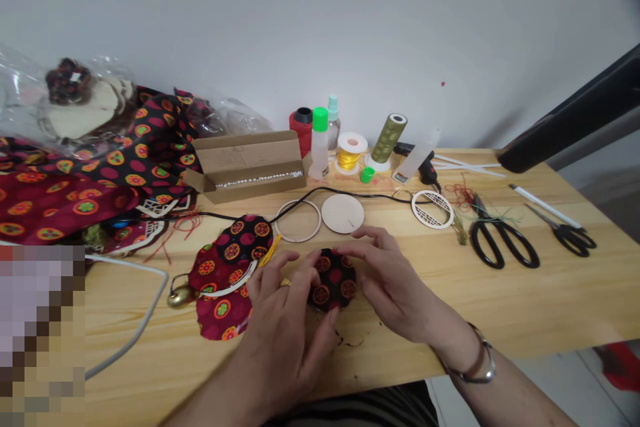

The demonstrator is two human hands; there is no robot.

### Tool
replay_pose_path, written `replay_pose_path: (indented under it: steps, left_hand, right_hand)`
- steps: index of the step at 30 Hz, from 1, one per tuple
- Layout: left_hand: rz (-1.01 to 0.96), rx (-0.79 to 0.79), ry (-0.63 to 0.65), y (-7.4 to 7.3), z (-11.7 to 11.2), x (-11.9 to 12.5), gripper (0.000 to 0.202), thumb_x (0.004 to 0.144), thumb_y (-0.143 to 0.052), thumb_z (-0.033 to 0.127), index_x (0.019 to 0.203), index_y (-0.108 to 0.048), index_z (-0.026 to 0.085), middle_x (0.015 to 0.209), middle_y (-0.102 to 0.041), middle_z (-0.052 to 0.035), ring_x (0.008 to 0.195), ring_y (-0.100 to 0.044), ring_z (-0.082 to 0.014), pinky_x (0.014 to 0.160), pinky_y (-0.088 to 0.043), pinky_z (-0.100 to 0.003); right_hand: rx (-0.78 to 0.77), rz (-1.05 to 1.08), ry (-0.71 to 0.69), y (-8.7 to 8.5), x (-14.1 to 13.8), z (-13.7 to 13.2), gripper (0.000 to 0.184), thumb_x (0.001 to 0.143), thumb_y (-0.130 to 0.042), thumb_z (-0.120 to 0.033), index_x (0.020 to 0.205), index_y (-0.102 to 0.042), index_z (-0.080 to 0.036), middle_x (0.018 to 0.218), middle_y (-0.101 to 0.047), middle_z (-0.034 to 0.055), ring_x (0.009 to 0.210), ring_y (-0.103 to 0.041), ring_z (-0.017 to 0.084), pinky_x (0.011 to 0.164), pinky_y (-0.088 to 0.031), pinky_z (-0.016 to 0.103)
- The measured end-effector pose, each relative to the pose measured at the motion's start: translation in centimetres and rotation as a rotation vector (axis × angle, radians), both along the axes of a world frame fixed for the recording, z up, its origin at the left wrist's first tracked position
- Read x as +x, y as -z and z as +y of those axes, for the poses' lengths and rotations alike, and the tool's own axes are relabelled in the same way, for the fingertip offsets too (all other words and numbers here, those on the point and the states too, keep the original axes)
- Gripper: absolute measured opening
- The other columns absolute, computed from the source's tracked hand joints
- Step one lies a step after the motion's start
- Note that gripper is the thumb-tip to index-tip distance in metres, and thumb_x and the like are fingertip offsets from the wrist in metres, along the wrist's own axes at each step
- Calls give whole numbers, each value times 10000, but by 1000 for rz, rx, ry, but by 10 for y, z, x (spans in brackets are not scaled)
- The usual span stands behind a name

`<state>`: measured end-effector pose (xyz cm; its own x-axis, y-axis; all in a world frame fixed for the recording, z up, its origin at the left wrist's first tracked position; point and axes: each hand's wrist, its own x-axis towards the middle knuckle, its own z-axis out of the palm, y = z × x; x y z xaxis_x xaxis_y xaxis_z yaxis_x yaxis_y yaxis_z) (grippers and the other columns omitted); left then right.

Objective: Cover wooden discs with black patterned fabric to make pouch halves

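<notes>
A round disc covered in dark patterned fabric point(336, 283) lies on the wooden table between my hands. My left hand point(285, 313), with a ring on one finger, grips its left side, fingertips at the upper left and thumb at the lower edge. From the right, my right hand point(395, 283) holds the rim, index finger at the top and thumb by the right edge. Left of my left hand are a black fabric round point(247, 240) and maroon fabric rounds point(220, 313), with a white ring partly under them. Behind my hands lie a plain pale disc point(343, 213) and a thin ring point(299, 221).
An open cardboard box point(250, 160), a green-capped bottle point(320, 147), a yellow cord spool point(351, 153) and an olive thread cone point(389, 138) stand behind. To the right are large scissors point(504, 240) and small scissors point(573, 239). A black cable point(350, 194) crosses the table.
</notes>
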<state>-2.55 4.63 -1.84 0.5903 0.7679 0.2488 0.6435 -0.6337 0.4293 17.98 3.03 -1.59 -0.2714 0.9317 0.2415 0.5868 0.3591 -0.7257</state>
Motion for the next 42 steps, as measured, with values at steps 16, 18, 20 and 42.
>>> replay_pose_path:
  steps: [16, 18, 20, 42]
  left_hand:
    - [-76, 143, -89, 4, 4, -1, 136, 813, -519, 189, 948, -507, 199, 915, -680, -66, 1035, -494, -305, 842, -297, -468]
    - [-85, 138, -99, 4, 4, -2, 111, 815, -516, 187, 924, -501, 200, 927, -683, -67, 1036, -492, -305, 847, -298, -473]
    - [-99, 132, -106, 3, 4, -2, 98, 817, -513, 185, 912, -496, 201, 937, -682, -67, 1035, -490, -302, 847, -304, -474]
    - [-116, 175, -94, 17, -10, -21, 402, 787, -569, 146, 1187, -526, 147, 785, -628, -36, 1043, -494, -256, 876, -409, -377]
  right_hand:
    - [56, 10, 107, 7, 1, 0, 418, 714, -457, 12, 1038, -629, -188, 1052, -510, 97, 1098, -474, 243, 904, -439, 422]
    - [67, 33, 99, 7, 2, 1, 450, 710, -451, 20, 1063, -622, -201, 1031, -521, 89, 1101, -476, 241, 896, -445, 417]
    - [80, 64, 102, 8, 3, 1, 465, 703, -445, 27, 1067, -624, -201, 1015, -529, 87, 1112, -475, 242, 893, -448, 413]
    - [92, 139, 89, 8, 6, -12, 494, 650, -425, 52, 1018, -651, -187, 1038, -541, 90, 1090, -498, 217, 864, -472, 363]
